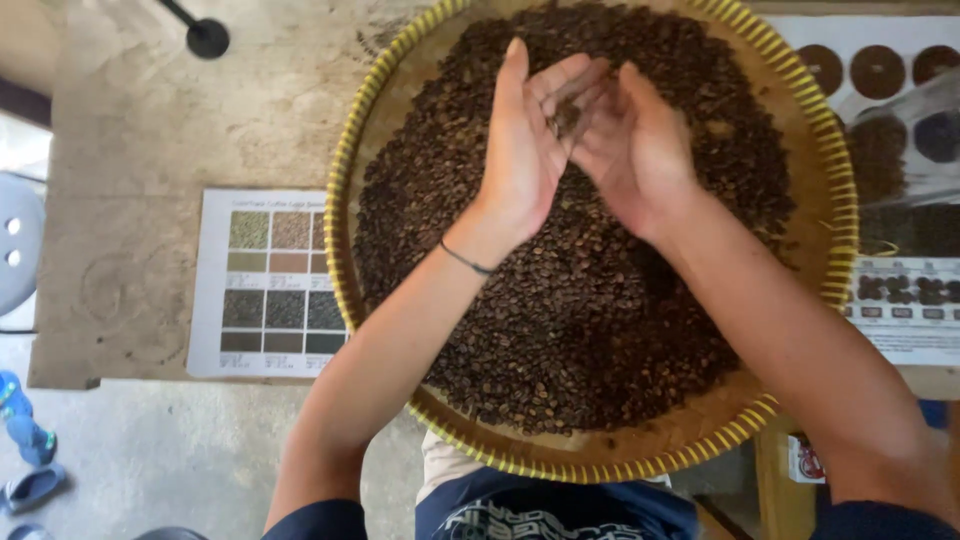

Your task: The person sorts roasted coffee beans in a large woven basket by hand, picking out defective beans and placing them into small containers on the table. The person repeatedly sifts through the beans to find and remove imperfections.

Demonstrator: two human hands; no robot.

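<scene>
A large round woven tray point(640, 462) with a yellow rim lies under my hands, filled with dark roasted coffee beans point(580, 320). My left hand point(525, 150) and my right hand point(635, 150) are raised together above the middle of the tray, palms facing each other. A few beans sit cupped between the fingers of both hands. A thin dark band circles my left wrist.
A printed colour chart point(265, 285) lies on the rough table left of the tray. More charts with bean pictures point(900, 300) and a clear plastic bag point(900, 140) lie at the right. A black round base point(207, 37) stands at the top left. A grey stool point(15, 250) stands at the far left.
</scene>
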